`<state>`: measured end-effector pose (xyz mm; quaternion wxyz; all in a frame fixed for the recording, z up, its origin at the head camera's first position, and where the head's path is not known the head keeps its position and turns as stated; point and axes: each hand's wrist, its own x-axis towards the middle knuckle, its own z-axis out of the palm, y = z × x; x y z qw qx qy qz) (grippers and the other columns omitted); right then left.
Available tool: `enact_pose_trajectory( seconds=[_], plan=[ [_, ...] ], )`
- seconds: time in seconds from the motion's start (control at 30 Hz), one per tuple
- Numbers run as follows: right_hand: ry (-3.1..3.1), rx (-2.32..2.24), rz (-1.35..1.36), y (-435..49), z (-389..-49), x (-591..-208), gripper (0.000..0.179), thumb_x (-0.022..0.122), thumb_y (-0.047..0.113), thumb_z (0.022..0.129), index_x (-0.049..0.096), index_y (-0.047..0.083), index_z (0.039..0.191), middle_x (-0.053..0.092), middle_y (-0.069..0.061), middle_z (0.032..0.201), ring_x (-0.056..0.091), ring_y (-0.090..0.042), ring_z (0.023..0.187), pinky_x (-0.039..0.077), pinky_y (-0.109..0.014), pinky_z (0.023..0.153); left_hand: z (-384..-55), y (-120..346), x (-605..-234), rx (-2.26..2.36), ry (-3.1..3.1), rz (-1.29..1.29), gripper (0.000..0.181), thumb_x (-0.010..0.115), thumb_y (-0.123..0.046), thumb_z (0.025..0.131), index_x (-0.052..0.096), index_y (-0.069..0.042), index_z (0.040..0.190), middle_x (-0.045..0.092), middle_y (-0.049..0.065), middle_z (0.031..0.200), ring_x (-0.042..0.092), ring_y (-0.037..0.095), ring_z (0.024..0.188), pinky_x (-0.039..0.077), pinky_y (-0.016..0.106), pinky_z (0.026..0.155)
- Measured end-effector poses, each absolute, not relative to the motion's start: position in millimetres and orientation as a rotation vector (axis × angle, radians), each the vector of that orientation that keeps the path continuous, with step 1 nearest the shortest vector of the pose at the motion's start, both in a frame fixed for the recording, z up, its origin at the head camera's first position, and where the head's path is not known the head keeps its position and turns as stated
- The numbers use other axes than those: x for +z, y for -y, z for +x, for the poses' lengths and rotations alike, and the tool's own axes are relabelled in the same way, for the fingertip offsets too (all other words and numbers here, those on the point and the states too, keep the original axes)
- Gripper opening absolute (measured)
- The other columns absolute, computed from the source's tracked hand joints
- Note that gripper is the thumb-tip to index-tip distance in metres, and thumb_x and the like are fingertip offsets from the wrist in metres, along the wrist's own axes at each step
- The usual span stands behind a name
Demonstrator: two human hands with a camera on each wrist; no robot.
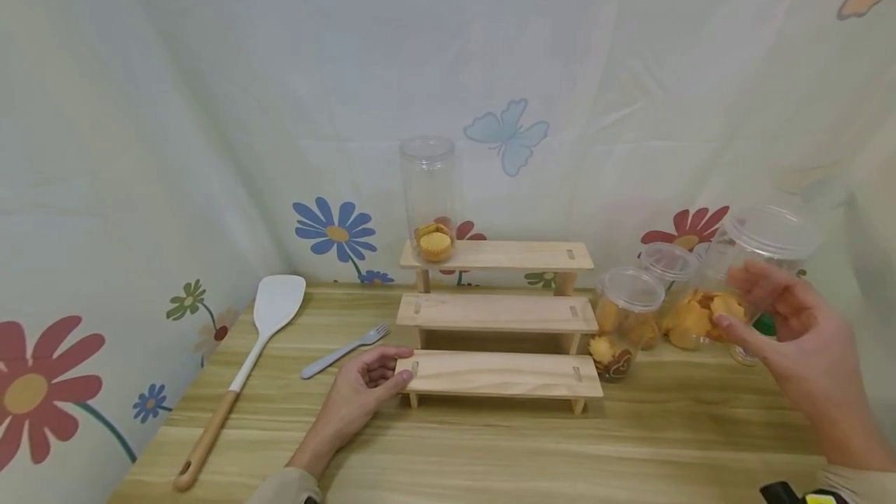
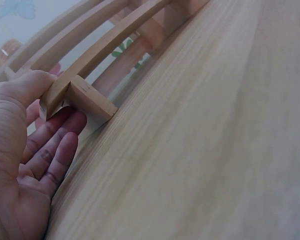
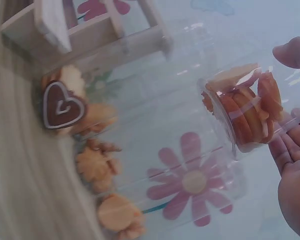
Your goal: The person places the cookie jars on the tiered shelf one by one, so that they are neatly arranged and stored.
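Note:
A light wooden three-tier display stand (image 1: 500, 373) is on the table. My left hand (image 1: 360, 391) grips the left end of its lowest board; in the left wrist view the thumb lies on top and fingers are beneath. My right hand (image 1: 805, 337) holds a clear lidded jar (image 1: 770, 233) between thumb and fingers. Cookies (image 3: 247, 110) are inside it in the right wrist view, where its base appears apart from the table. Beside the stand's right end stands a clear jar (image 1: 630, 294) of cookies, one heart-shaped and brown with white icing (image 3: 62, 105).
A tall clear jar (image 1: 428, 193) with a few yellow cookies stands at the top board's left end. Another cookie jar (image 1: 670, 263) is behind the front right one. A white spatula (image 1: 280, 302) with wooden handle and a grey fork (image 1: 344, 351) lie left. Flowered curtain (image 1: 336, 99) hangs behind.

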<state>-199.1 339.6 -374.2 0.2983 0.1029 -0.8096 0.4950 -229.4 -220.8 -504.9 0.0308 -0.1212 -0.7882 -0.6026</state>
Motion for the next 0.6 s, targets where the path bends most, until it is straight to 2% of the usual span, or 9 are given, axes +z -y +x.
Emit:
enact_pose_trajectory(
  seconds=[0.1,0.23,0.6],
  plan=[
    [2.155,1.276,0.293,-337,-202,-360,0.073,0.081,-0.017,0.093,0.059,0.006,0.158,0.07,0.011,0.136,0.062,-0.004,0.122,0.045,-0.005,0.102,-230,221,-505,-1.858,2.428,-0.376,0.031,0.087,-0.023,0.1,0.08,-0.021,0.131,0.079,0.007,0.111,0.073,0.02,0.1,0.061,0.028,0.088],
    [2.123,1.298,0.357,-333,-209,-341,0.073,0.081,-0.019,0.091,0.059,0.004,0.157,0.072,0.008,0.14,0.064,-0.006,0.126,0.046,-0.006,0.105,-230,221,-506,-1.858,2.428,-0.381,0.031,0.087,-0.023,0.1,0.08,-0.02,0.131,0.079,0.007,0.111,0.073,0.019,0.1,0.061,0.028,0.089],
    [1.906,1.689,0.591,-291,-234,-317,0.066,0.078,-0.021,0.092,0.061,-0.004,0.153,0.074,-0.008,0.141,0.07,-0.014,0.126,0.051,-0.014,0.106,-230,221,-506,-1.851,2.428,-0.359,0.031,0.088,-0.024,0.099,0.08,-0.02,0.129,0.079,0.007,0.109,0.074,0.019,0.099,0.06,0.028,0.088]
  ],
)
